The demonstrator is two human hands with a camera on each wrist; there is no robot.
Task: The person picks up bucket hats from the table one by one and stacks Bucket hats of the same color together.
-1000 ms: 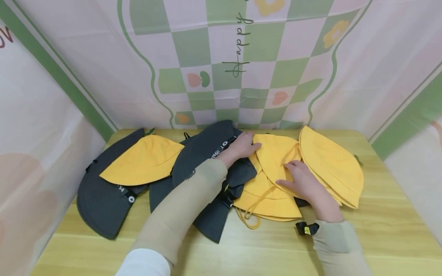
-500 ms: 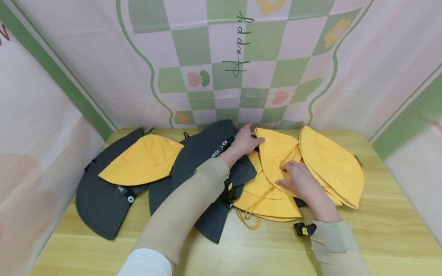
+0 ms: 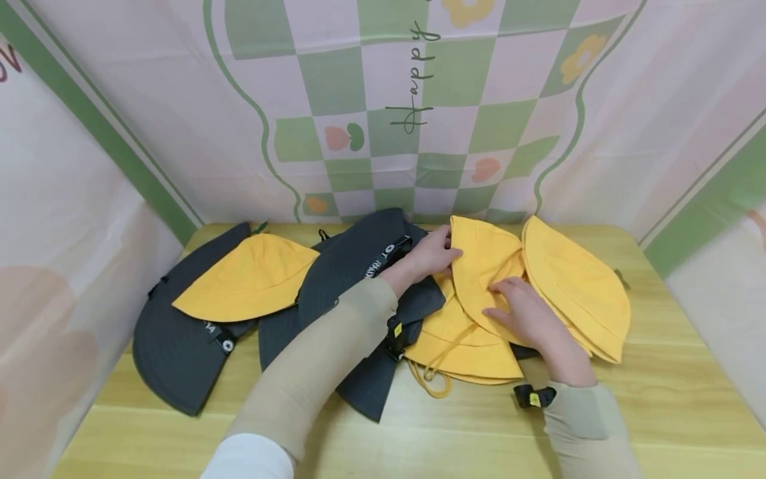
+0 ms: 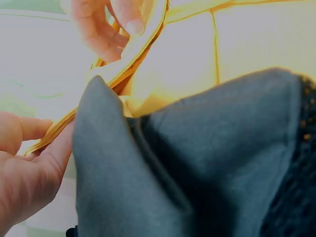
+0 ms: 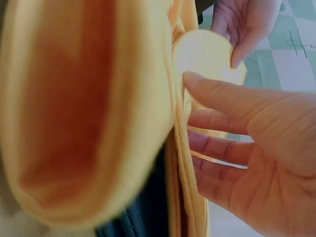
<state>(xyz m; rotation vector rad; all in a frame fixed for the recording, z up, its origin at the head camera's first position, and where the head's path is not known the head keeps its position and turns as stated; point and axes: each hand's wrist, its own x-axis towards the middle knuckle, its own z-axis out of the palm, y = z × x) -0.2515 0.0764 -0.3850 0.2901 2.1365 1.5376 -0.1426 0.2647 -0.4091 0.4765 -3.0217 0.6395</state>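
Lying at the left of the wood-grain table (image 3: 443, 439), a charcoal bucket hat (image 3: 179, 352) sits partly under a small yellow bucket hat (image 3: 248, 279). Next, a dark wide-brimmed hat (image 3: 347, 279) overlaps other dark fabric. The left hand (image 3: 426, 256) pinches the brim of the central yellow hat (image 3: 479, 253), which lies partly over a yellow drawstring hat (image 3: 467, 359). The right hand (image 3: 529, 316) touches that central hat, thumb and forefinger parted; whether it grips cannot be told. Farthest right rests a folded yellow hat (image 3: 571, 286).

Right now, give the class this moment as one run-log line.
left hand: pinches edge of yellow hat | right hand: touches same hat, grip unclear | table: other yellow hats, dark hats
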